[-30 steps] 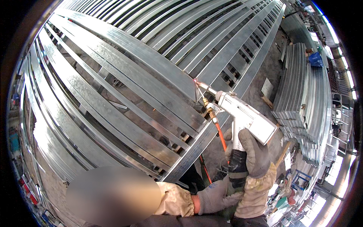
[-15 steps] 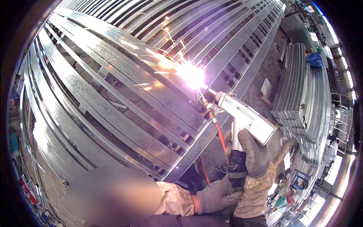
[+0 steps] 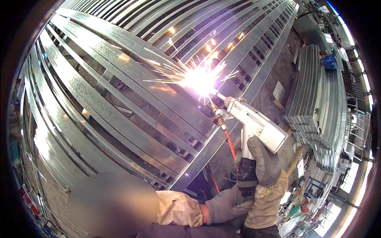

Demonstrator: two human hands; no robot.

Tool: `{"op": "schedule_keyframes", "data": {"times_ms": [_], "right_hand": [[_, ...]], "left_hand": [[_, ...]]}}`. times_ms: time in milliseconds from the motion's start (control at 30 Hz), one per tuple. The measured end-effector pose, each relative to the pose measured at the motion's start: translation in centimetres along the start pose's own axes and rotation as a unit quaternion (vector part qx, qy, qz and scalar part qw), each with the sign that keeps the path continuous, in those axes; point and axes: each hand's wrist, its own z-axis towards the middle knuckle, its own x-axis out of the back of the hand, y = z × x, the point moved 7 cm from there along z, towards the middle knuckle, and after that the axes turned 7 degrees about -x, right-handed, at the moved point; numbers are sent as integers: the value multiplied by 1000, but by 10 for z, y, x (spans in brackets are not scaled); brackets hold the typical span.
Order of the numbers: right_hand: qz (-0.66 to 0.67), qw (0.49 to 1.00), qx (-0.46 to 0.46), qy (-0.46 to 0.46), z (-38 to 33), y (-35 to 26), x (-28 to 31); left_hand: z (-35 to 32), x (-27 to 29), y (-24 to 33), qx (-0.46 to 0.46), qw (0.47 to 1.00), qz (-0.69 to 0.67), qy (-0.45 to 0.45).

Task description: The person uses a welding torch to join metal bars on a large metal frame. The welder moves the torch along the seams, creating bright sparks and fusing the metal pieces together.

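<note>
My right hand, in a grey glove, is closed round the grip of a white welding gun. Lower down, my gloved left hand wraps the black-taped lower end of the same handle. From the gun's brass fitting a red hose runs down past the grip. The nozzle points up and left at a flat silvery metal bar, where a white-violet glare throws sparks. That glare hides the nozzle's very tip and the spot beneath it.
Long metal bars lie side by side across the left and far area, with gaps between them. A cross rail runs under their near ends. Stacked metal profiles stand at right, with a blue item on top. A blurred patch covers the lower left.
The welding gun and both hands have shifted very slightly left. Sparks that streamed mainly to the left now fan out more widely around the glare.
</note>
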Motion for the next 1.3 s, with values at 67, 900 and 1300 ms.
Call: {"op": "schedule_keyframes", "data": {"times_ms": [67, 900, 1300], "right_hand": [[-1, 1000, 1, -1, 0, 1, 0], [26, 1000, -10, 2, -7, 5, 0], [15, 1000, -16, -5, -8, 9, 1]], "left_hand": [[-1, 3, 8, -2, 1000, 12, 3], [-6, -3, 2, 20, 1000, -3, -7], [-5, -5, -1, 32, 999, -2, -28]]}}
